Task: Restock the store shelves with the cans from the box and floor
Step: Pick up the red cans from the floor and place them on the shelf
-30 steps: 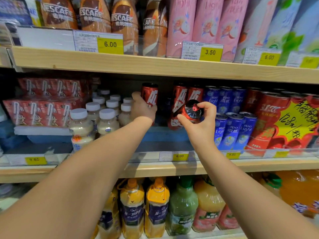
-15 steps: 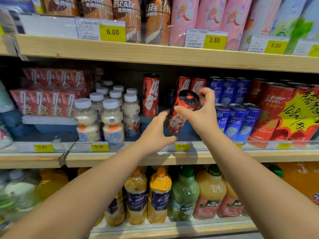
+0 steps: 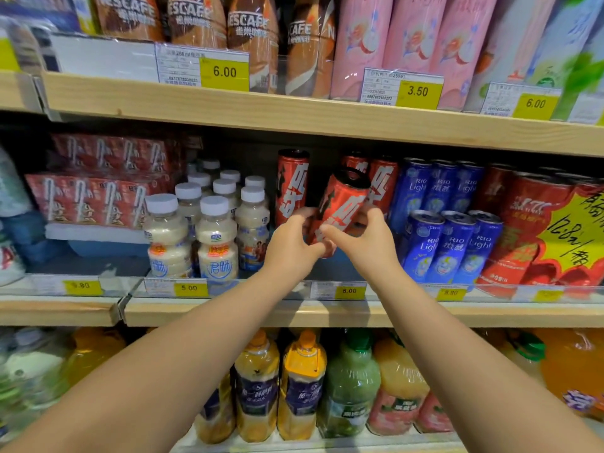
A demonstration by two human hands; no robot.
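Right now you've got both hands on one red can (image 3: 340,204), over the middle shelf (image 3: 261,310) near its front edge. Your left hand (image 3: 292,245) curls around the can's lower left side, fingers closed against it. Your right hand (image 3: 367,241) grips the lower right side, thumb across the front of the can, fingers wrapped behind. The can tilts, its dark top leaning to the right and its base down between your hands; whether the base touches the shelf, you can't tell from here.

Just behind it to the left stands another red can (image 3: 292,186), upright, and two more red cans (image 3: 380,184) stand upright behind on the right. Left of those, a cluster of white-capped milky bottles (image 3: 196,237) fills the shelf toward its front edge, with red cartons (image 3: 94,197) stacked further left. To the right of your hands sit blue cans (image 3: 449,243) in two rows, then a block of bigger red cans (image 3: 523,223) with a yellow starburst sign (image 3: 575,237) in front of them.

A yellow 6.00 price tag (image 3: 348,291) sits on the shelf's front edge directly below your hands. Juice bottles (image 3: 304,384) line the shelf below.
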